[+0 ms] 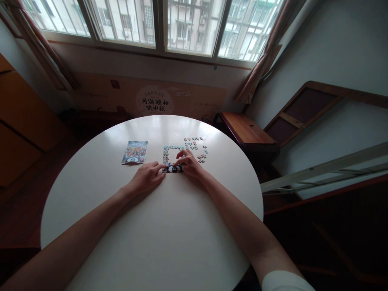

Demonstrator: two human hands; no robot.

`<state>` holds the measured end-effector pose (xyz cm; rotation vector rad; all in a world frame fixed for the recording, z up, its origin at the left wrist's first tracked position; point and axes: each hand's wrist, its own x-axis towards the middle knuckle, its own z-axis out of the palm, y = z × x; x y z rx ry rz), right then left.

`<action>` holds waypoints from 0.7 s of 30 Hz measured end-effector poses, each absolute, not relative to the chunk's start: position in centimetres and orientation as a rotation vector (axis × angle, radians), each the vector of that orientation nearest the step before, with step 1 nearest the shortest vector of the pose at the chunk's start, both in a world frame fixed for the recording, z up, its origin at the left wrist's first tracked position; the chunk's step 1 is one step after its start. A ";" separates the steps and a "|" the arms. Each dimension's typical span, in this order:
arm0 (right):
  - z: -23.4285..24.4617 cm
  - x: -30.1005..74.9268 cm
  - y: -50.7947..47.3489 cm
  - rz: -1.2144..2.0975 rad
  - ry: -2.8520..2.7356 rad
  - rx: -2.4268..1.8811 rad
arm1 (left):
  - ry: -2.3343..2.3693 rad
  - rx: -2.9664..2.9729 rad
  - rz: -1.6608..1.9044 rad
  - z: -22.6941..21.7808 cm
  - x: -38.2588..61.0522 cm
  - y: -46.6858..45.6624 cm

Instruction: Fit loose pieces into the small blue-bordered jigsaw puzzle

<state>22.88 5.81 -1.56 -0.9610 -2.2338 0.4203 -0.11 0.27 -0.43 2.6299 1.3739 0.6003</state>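
A partly joined jigsaw puzzle (175,169) lies on the white round table, its near strip showing a blue-and-white cartoon face. Joined pieces run up its left side and along the far edge, around a bare white middle. My left hand (148,176) rests at the puzzle's lower left corner, index finger stretched out and touching its edge. Over the right side is my right hand (190,165), fingers apart and bent down, tips at the near strip. No piece shows between them, and this hand hides part of the puzzle's right side.
Several loose puzzle pieces (191,144) lie beyond and right of my right hand. A colourful printed packet (135,152) lies left of the puzzle. The round white table (145,242) stands before a barred window (188,26). A wooden bench (247,128) is at the right.
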 end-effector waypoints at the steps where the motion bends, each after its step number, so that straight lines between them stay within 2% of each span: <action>1: -1.6 22.9 5.8 0.420 -2.236 -0.968 | 1.376 2.631 0.600 -0.5 -0.1 0.3; 21: -1.4 22.8 5.8 0.506 -2.082 -1.042 | 1.376 2.621 0.608 0.0 0.0 0.0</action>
